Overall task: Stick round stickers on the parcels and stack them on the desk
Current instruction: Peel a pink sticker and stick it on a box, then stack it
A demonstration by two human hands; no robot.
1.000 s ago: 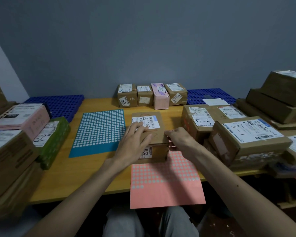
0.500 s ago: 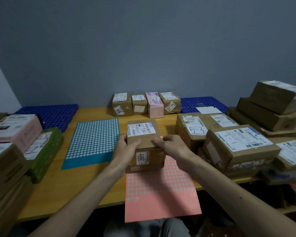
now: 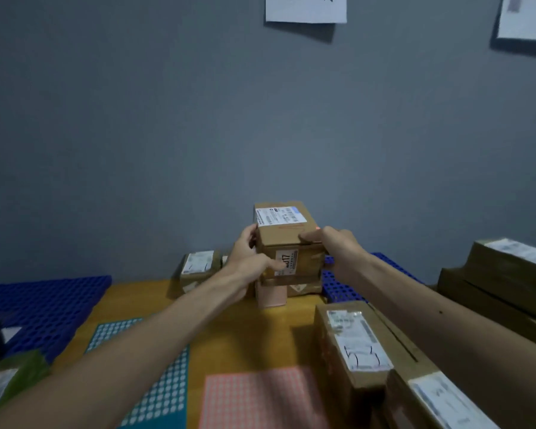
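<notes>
A small brown cardboard parcel [image 3: 287, 233] with a white label on top and a "17" label on its front is held up at the back of the wooden desk [image 3: 239, 320], right above the row of small parcels [image 3: 198, 267] by the wall. My left hand [image 3: 248, 261] grips its left side, thumb on the front label. My right hand [image 3: 331, 246] grips its right side. A small pink round sticker [image 3: 317, 228] shows at the top right edge by my right fingers. The parcel hides most of the pink box [image 3: 271, 295] below it.
A blue sticker sheet [image 3: 155, 376] and a pink sticker sheet [image 3: 260, 397] lie on the near desk. Larger labelled parcels [image 3: 359, 345] crowd the right side, with a stack [image 3: 505, 274] further right. Blue plastic pallets [image 3: 44, 305] sit at the left and behind. A green parcel [image 3: 13, 376] lies near left.
Both hands lifted the parcel off the pink sticker sheet and carried it away to the back row by the wall. The camera tilted up.
</notes>
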